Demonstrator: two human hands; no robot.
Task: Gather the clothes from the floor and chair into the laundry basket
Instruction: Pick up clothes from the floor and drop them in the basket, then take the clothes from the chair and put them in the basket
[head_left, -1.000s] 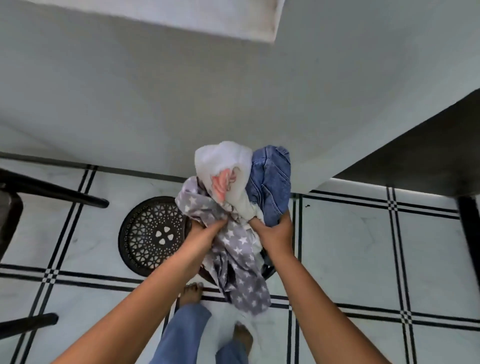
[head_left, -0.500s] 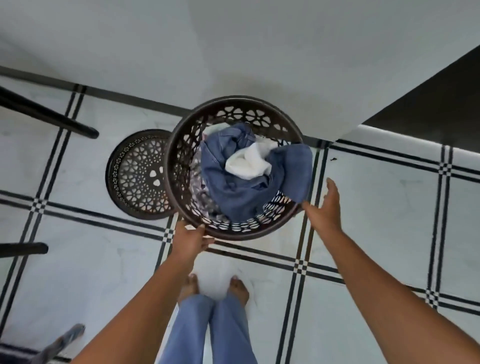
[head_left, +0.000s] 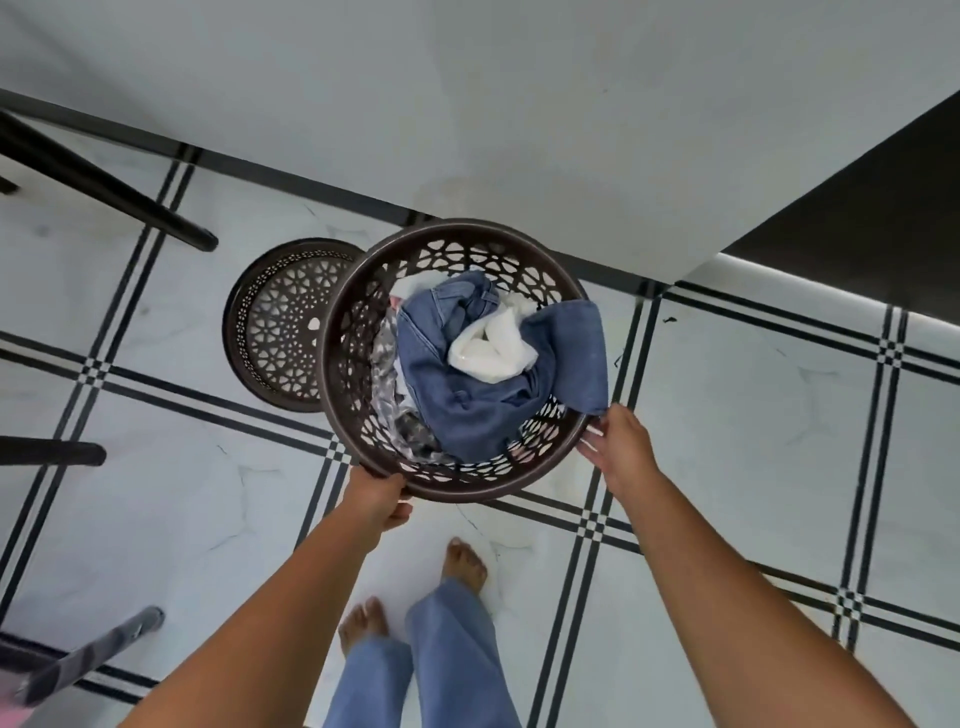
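Basket (head_left: 457, 486) on floor by the wall, straight ahead. My left hand (head_left: 376, 499) grips its near rim; right hand (head_left: 621, 452) open at right rim, touching overhanging jeans (head_left: 467, 410).

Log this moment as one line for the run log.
left hand: gripping laundry basket rim | right hand: at rim, open | denim: draped over rim | lid: on floor

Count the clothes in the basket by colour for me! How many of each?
Blue: 1, the jeans
White: 1, the cloth on top
Grey with stars: 1, the cloth at the side of the basket
Total: 3 that I can see; more may be hidden underneath.
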